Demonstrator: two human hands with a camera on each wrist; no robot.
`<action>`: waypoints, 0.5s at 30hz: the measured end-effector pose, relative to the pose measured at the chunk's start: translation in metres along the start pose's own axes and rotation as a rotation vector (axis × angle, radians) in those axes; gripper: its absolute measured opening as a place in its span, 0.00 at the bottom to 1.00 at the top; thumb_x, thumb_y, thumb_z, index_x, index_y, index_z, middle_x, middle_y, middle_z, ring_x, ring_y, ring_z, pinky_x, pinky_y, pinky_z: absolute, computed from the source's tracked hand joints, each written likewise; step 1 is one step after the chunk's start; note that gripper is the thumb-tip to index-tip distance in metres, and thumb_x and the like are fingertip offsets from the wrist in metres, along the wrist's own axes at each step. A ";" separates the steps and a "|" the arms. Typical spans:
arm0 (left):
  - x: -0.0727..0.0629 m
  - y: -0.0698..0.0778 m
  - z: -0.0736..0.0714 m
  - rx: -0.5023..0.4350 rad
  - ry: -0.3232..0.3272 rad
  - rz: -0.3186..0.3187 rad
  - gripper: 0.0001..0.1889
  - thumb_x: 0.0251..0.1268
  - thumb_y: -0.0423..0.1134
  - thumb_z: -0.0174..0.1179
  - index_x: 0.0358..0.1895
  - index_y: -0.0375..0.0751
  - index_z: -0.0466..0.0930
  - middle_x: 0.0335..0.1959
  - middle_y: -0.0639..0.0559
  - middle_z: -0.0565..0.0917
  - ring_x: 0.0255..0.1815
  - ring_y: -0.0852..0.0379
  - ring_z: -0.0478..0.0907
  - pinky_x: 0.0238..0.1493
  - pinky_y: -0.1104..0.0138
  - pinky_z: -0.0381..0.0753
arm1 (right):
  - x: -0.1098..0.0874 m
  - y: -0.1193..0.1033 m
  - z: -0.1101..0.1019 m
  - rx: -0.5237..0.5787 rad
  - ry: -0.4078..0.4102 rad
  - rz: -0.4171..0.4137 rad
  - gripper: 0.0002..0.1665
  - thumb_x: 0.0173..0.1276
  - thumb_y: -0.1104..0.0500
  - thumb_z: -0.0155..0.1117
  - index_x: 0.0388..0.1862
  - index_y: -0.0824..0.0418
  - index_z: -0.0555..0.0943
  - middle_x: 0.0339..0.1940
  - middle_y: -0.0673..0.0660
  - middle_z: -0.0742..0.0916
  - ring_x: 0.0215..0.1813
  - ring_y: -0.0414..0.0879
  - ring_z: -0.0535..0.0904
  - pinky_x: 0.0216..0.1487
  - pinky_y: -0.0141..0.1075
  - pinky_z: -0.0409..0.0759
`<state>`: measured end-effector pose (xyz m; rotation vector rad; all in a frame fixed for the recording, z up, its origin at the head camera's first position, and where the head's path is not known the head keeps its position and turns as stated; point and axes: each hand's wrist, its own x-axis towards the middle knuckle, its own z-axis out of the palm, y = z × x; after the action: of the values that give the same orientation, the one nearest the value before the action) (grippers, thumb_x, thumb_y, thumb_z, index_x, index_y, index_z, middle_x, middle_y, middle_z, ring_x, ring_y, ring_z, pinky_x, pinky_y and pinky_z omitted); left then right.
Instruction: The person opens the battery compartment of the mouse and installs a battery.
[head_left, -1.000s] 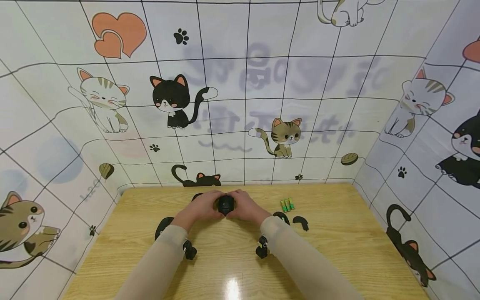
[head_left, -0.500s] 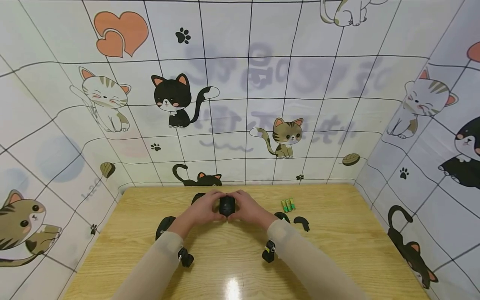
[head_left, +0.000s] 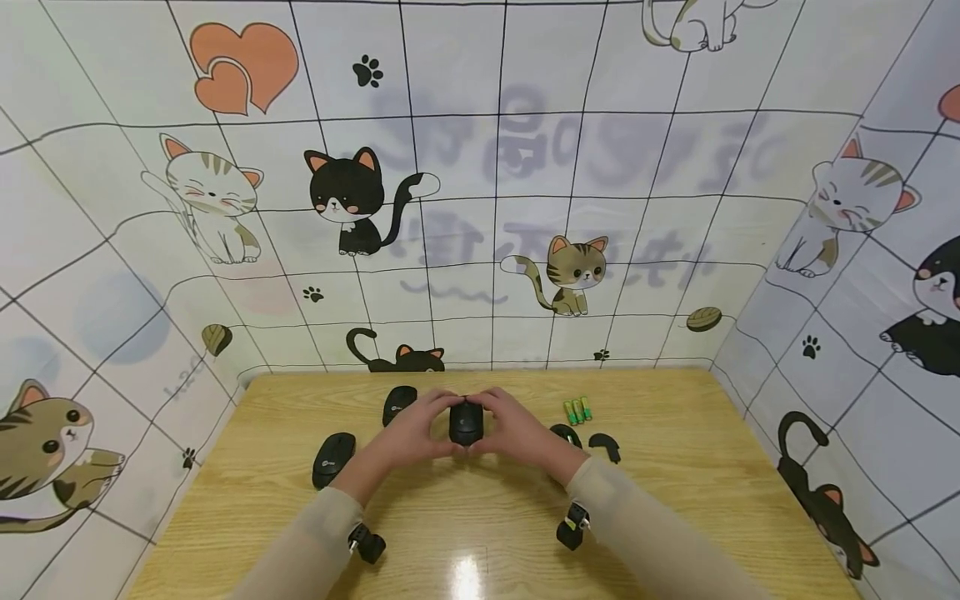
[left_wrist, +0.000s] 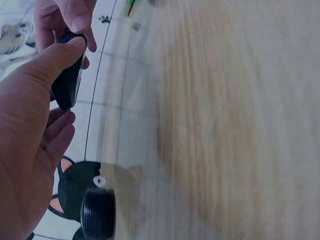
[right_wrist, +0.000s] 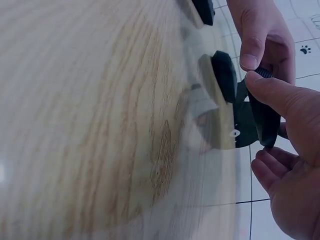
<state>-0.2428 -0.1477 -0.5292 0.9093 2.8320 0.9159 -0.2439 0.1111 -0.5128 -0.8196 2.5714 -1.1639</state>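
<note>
Drawn slightly back from the patterned wall [head_left: 450, 50], the black mouse [head_left: 466, 423] is pinched end to end by the left hand [head_left: 408, 433] and right hand [head_left: 519, 429], likely for steadiness; it seems lifted off the table [head_left: 735, 475].

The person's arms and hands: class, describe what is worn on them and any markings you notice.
Both the left hand and right hand are bare, with no gloves. The left sleeve and right sleeve are long, plain beige. Each wrist carries a small, blocky black device; the right one shows a small yellowish patch.
</note>
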 end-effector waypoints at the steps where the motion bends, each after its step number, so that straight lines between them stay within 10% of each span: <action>1: -0.002 0.003 0.001 -0.007 0.005 0.007 0.43 0.65 0.51 0.82 0.81 0.48 0.74 0.78 0.49 0.74 0.77 0.44 0.74 0.73 0.45 0.79 | -0.004 0.000 -0.001 -0.001 0.001 -0.007 0.53 0.64 0.52 0.89 0.84 0.59 0.73 0.71 0.58 0.78 0.74 0.60 0.77 0.74 0.58 0.78; 15: -0.025 0.036 0.022 -0.073 0.061 0.093 0.44 0.62 0.46 0.85 0.80 0.45 0.75 0.77 0.51 0.74 0.78 0.48 0.74 0.76 0.48 0.78 | -0.056 -0.004 -0.001 0.047 0.030 -0.047 0.51 0.66 0.52 0.88 0.84 0.57 0.73 0.74 0.55 0.76 0.73 0.54 0.78 0.74 0.58 0.78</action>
<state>-0.1990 -0.1253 -0.5313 1.0296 2.8060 1.0679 -0.1964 0.1415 -0.5111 -0.8630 2.5515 -1.2540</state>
